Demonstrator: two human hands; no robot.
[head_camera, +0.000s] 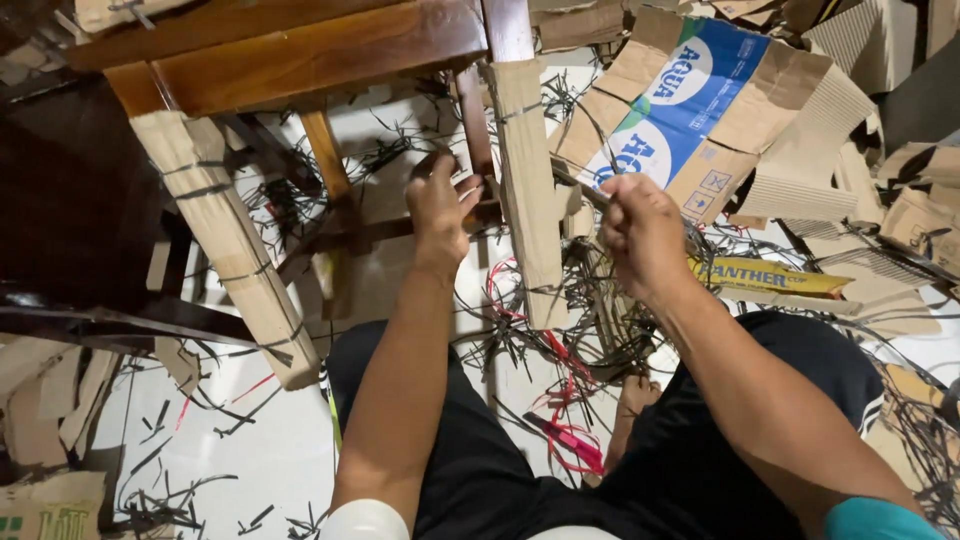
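Cardboard wrapping, brown and corrugated, covers the near leg of a dark-stained wooden chair (300, 50); this cardboard-wrapped chair leg (528, 190) stands between the two hands, its long axis running from far to near with a slight tilt. The left hand (440, 205) lies just left of the leg, fingers curled at the wooden crossbar (400, 225) where the bar meets the leg. Whether it grips the bar or a strap end cannot be determined, since the fingers face away from the camera. The right hand (640, 230) lies to the right of the leg, clenched on a thin dark plastic strap (575, 185) that runs leftward and slightly far toward the leg. The left hand is the nearer to the leg.

A second wrapped leg (225, 240), bound with dark straps, stands well to the left. Flattened blue-and-white printed cardboard boxes (690, 100) lie far right, and loose black strap offcuts (590, 300) with red cord (560, 400) litter the white floor (270, 450).

Hidden items: the strap's path behind the leg, the fingertips of both hands, and the chair seat, which is cut off at the top edge.
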